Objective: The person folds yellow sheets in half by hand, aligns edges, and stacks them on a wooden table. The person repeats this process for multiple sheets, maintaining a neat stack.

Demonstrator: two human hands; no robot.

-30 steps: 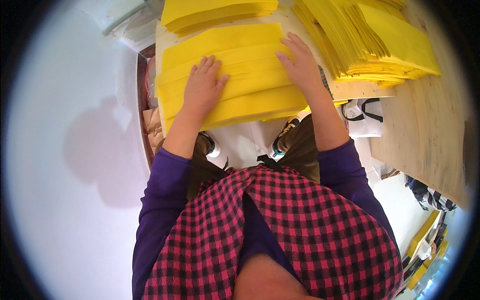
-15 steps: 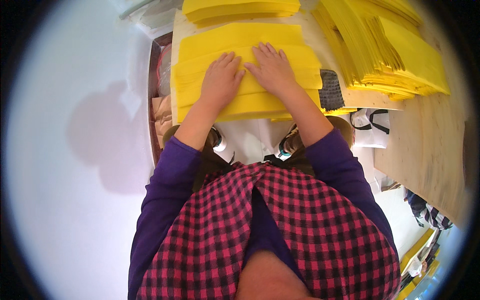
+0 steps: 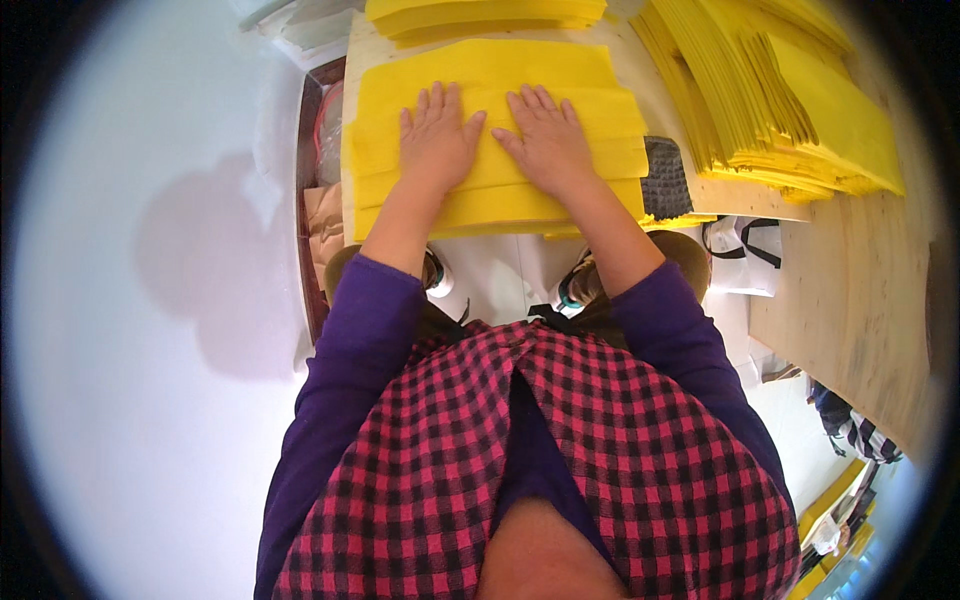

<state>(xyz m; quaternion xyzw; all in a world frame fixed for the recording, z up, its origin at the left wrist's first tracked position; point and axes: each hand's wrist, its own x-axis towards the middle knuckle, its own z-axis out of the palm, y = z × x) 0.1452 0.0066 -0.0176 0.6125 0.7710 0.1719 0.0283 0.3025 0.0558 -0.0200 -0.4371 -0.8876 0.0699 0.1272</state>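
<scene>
Yellow fabric-like sheet (image 3: 400, 205) lies folded in overlapping layers on the wooden table in front of me, its creases running from left to right. My left hand (image 3: 438, 140) rests flat on its left half, fingers apart and pointing away from me. On the right half lies my right hand (image 3: 548, 140), likewise palm down with its fingers spread. The two thumbs point toward each other with a small gap between them. A dark grey textured piece (image 3: 665, 178) sticks out by the right edge of the yellow layers.
Beyond the sheet sits a yellow folded stack (image 3: 485, 15). Larger piles of yellow folded pieces (image 3: 745, 100) stand at the right on the wooden tabletop (image 3: 850, 300). A white bag with black handles (image 3: 742, 255) is below the table. The pale wall (image 3: 150, 400) borders my left side.
My left hand has slid a little away from me and left over the yellow sheet, its fingers spreading. My right hand stays almost in place.
</scene>
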